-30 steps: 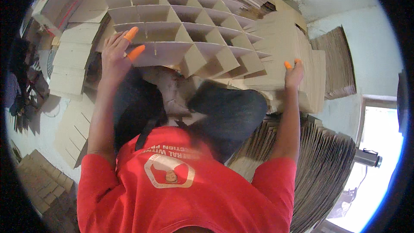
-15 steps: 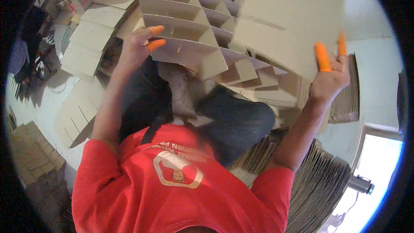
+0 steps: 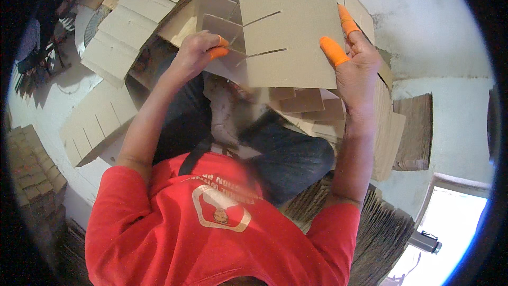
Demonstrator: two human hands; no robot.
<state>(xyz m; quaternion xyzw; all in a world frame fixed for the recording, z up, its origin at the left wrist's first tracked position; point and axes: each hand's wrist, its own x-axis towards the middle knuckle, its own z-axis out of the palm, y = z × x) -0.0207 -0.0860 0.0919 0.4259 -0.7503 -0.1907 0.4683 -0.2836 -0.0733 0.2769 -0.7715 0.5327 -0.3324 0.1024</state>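
A flat brown cardboard sheet (image 3: 301,26) with three slots along its left side stands in front of me. My right hand (image 3: 359,69), with orange covers on thumb and a finger, grips its right edge. The sheet hides much of a cardboard divider grid (image 3: 219,24) made of interlocked strips. My left hand (image 3: 196,55), also in orange finger covers, is closed on the near left strip of that grid. The sheet's slots lie beside the strips' ends; whether they interlock I cannot tell.
Slotted cardboard sheets lie fanned at the left (image 3: 121,32), with another slotted stack (image 3: 98,127) below them. Many sheets are stacked by my right side (image 3: 365,228), and another pile (image 3: 415,132) is against the wall. Assembled-looking cardboard pieces (image 3: 34,172) sit far left.
My right hand has brought the sheet left and nearer, over the divider grid. The left hand has shifted right, still on the grid's strip.
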